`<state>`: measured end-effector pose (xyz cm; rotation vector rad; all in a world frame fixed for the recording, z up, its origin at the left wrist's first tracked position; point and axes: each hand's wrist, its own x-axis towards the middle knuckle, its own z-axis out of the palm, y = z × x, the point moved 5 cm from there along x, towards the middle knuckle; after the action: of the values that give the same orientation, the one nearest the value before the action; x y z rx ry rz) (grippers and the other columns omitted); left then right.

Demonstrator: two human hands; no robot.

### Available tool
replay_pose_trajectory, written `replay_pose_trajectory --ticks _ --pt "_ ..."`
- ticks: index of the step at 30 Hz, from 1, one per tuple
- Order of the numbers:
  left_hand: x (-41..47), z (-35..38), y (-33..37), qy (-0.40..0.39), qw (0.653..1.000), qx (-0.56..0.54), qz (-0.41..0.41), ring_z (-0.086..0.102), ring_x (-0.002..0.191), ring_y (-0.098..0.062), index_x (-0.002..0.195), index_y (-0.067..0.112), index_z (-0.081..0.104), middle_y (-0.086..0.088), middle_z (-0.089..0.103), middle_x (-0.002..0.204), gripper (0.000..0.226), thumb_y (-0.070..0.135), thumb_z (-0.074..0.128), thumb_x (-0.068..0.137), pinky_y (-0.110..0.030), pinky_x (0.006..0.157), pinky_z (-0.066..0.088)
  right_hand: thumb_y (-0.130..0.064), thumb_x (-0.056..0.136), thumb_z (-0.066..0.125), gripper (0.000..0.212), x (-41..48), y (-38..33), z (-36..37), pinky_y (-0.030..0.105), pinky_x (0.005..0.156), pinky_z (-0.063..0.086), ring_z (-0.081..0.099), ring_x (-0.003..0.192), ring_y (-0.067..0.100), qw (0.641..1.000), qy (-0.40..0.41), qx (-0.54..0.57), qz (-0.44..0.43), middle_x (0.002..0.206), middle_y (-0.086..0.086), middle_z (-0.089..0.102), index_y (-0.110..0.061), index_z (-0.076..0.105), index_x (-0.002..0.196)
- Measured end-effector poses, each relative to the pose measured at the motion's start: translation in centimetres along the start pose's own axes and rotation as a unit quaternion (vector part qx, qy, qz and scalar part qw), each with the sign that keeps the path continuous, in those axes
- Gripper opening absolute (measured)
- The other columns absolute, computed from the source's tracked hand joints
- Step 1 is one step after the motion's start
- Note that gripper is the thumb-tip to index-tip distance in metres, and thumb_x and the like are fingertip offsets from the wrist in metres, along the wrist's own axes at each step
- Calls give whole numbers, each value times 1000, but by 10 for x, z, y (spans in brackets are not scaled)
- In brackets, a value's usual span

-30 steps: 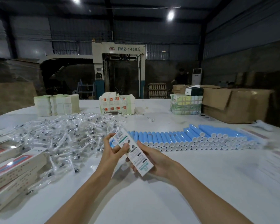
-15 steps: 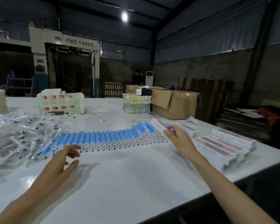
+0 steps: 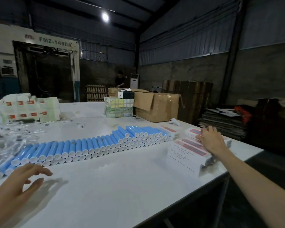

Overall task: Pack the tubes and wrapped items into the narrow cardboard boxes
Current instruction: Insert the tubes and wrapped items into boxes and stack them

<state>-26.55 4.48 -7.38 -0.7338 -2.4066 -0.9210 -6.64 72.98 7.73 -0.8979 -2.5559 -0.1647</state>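
My right hand lies flat, fingers straight, on the stacked narrow boxes. My left hand hovers loosely spread, empty, near the blue tubes.

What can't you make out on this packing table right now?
All in the head view:
- Wrapped items: the pile is cut off by the left edge and is blurred.
- Narrow boxes: the print is too small to read; the right hand covers part of the top ones.
- Left hand: motion blur smears the fingers.
- Cardboard carton: its contents are hidden by its walls.
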Motion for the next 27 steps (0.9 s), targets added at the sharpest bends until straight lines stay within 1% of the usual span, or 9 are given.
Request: replay_pose_trajectory --ticks 3,5,7,10,14,16,19,23,27 --pt "-2 25 -14 -60 997 37 -27 54 131 -17 119 49 69 11 66 138 31 22 58 108 -11 90 34 -39 110 46 42 -5 4 2 43 112 37 45 134 30 1000 6 -31 -4 145 13 52 -16 54 145" --pt "-6 3 1 -34 999 31 -7 57 121 -8 113 44 74 19 67 124 19 38 58 104 -9 83 39 -37 110 46 41 -7 2 1 42 113 37 45 135 29 999 8 -43 0 146 12 52 -16 54 144" --pt "-13 -23 21 -10 999 31 20 56 113 1 110 43 74 24 65 117 27 52 51 99 -6 78 40 -33 110 47 40 -10 -3 -1 42 114 36 44 137 30 999 4 -52 10 148 13 50 -14 54 144" --pt "-18 -34 52 -20 999 18 27 56 108 7 108 50 72 25 64 116 23 48 53 96 -5 80 41 -28 108 50 40 -16 -19 -11 42 113 37 45 135 30 998 29 -62 8 146 13 50 -11 52 144" --pt "-21 -39 82 -9 1000 -5 22 62 99 5 107 46 73 22 68 114 24 32 59 93 -11 78 45 -26 109 48 29 -26 -95 -33 38 102 43 51 118 24 987 103 101 -75 131 9 58 -12 62 130" --pt "-23 -43 87 -7 1000 -18 -1 65 96 -1 99 41 76 21 69 110 25 19 64 100 -20 77 49 -22 107 50 22 -41 -157 -43 38 92 47 54 109 22 958 107 232 -131 115 5 64 -13 69 113" --pt "-25 -43 98 -10 998 -31 -48 64 95 -8 101 28 76 16 70 102 32 -3 67 100 -32 77 54 -17 105 51 20 -78 -251 -49 38 80 50 58 97 20 892 71 396 -204 97 -1 67 -14 70 99" --pt "-31 -53 101 14 996 -31 -84 66 91 -14 100 28 74 7 71 95 31 -2 66 100 -43 83 56 -18 102 58 16 -140 -376 -40 24 71 49 64 78 8 787 -45 567 -240 84 -5 71 -16 71 94" --pt "-34 -62 96 32 992 4 -124 66 93 -13 97 31 72 12 71 96 29 4 63 97 -44 85 57 -21 102 60 24 -198 -461 -16 28 62 42 53 62 9 704 -166 661 -199 67 2 62 -7 68 85"
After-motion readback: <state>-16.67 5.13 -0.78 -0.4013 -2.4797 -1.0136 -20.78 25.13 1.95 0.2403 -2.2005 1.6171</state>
